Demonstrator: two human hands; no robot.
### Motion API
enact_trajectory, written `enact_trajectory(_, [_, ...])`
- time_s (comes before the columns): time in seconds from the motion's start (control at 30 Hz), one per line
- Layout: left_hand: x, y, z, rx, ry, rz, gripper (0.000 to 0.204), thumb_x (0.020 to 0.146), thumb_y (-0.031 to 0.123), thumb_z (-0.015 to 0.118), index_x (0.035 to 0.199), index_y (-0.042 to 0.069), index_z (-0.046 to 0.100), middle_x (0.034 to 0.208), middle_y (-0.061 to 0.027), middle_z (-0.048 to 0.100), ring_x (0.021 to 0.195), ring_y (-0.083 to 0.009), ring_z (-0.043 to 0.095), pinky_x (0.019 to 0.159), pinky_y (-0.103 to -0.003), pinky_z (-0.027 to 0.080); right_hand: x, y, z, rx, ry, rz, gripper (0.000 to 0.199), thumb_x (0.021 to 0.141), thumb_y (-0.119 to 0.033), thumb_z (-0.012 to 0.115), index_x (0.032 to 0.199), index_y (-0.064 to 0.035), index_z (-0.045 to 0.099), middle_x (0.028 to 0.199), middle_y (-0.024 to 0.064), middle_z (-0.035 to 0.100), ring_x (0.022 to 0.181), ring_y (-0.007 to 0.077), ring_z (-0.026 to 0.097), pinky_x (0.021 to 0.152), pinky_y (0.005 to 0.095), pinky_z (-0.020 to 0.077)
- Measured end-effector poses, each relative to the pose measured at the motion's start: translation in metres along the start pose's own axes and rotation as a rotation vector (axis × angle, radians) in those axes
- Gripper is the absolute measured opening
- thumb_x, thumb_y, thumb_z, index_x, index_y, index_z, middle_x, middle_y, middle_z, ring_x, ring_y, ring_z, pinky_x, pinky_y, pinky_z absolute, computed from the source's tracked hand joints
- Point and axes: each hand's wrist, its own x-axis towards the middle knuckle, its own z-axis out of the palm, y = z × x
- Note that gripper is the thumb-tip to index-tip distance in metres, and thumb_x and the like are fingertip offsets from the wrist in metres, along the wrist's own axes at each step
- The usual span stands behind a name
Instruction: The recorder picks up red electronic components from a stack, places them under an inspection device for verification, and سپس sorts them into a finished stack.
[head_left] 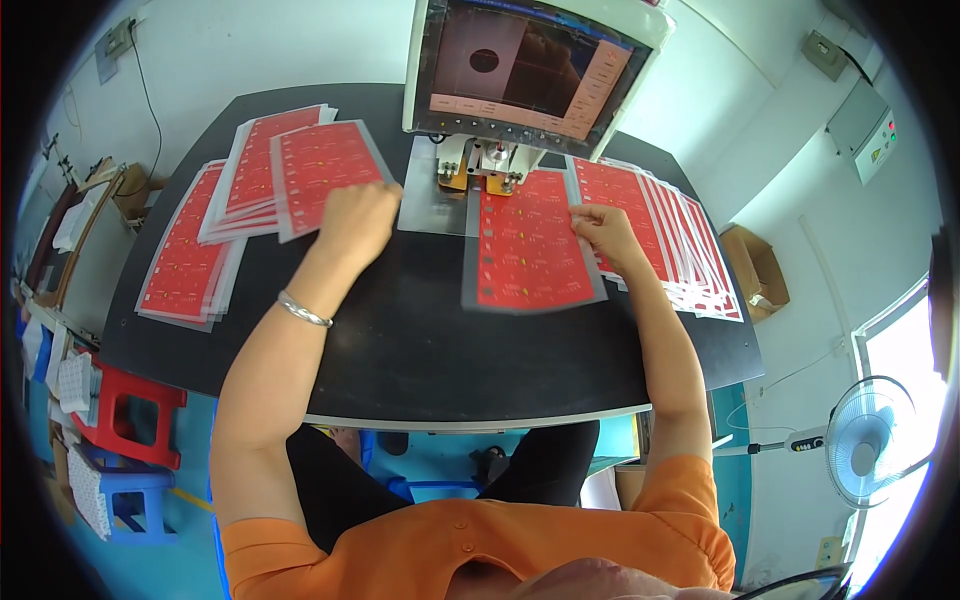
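Observation:
My left hand (360, 222) is closed on the right edge of a red printed sheet (322, 160) with a pale, see-through border. That sheet lies over a fanned stack of similar sheets (245, 185) at the left. With thumb and fingers, my right hand (605, 236) pinches the right edge of another red sheet (535, 250). The far end of this second sheet sits under the head of a machine (497, 170) with small yellow-orange parts. Dark round marks run down its left side. My hand hides part of its right edge.
A monitor (530, 65) stands above the machine head. More red sheets lie spread in a pile (660, 225) at the right and in another (180, 250) at the far left, on a black table (430, 350). A fan (865, 445) and stools (140, 420) stand beside the table.

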Motion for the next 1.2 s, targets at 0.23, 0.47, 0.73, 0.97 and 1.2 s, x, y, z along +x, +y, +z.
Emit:
enact_trajectory(0.23, [-0.011,0.035,-0.001,-0.049,0.002,0.101,0.038,0.087,0.010,0.059,0.124,0.014,0.068,0.083,-0.0098,0.067,0.076,-0.0248,0.070,0.061,-0.037,0.055,0.023,0.007,0.018,-0.061,0.220,-0.068,0.032,0.093,-0.011,0.065,0.122,0.0027,0.067,0.082,0.0028,0.067,0.061,0.0061,0.058,0.051,0.0221,0.0453])
enact_trajectory(0.47, [-0.016,0.045,0.007,-0.019,0.062,0.257,0.042,0.084,0.009,0.064,0.125,0.019,0.068,0.093,-0.0082,0.062,0.086,-0.0239,0.062,0.063,-0.035,0.052,0.025,0.008,0.020,-0.109,0.230,-0.067,0.034,0.093,-0.014,0.066,0.123,0.0020,0.066,0.087,0.0039,0.068,0.065,0.0071,0.060,0.052,0.0236,0.0499])
enact_trajectory(0.73, [-0.015,0.044,0.007,0.018,0.042,0.247,0.042,0.085,0.009,0.064,0.126,0.018,0.067,0.094,-0.0069,0.061,0.086,-0.0230,0.060,0.066,-0.034,0.052,0.000,-0.013,0.019,0.193,0.167,0.037,0.033,0.098,-0.022,0.064,0.124,-0.0011,0.064,0.086,-0.0011,0.063,0.068,0.0058,0.059,0.054,0.0207,0.0485])
enact_trajectory(0.97, [-0.013,0.046,0.004,-0.008,-0.023,0.175,0.052,0.080,0.000,0.063,0.131,0.004,0.060,0.098,-0.0088,0.060,0.091,-0.0244,0.060,0.072,-0.035,0.055,-0.011,-0.020,0.015,0.181,-0.023,0.053,0.034,0.094,-0.015,0.068,0.123,0.0020,0.065,0.083,-0.0020,0.062,0.067,0.0042,0.057,0.053,0.0185,0.0432])
enact_trajectory(1.2, [-0.011,0.041,0.010,-0.009,-0.020,0.169,0.015,0.080,0.007,0.066,0.093,0.000,0.066,0.094,-0.0093,0.065,0.092,-0.0228,0.064,0.066,-0.033,0.057,0.008,-0.003,0.023,-0.034,0.139,-0.093,0.032,0.090,-0.009,0.069,0.118,0.0039,0.068,0.070,-0.0004,0.063,0.054,0.0053,0.055,0.051,0.0214,0.0446])
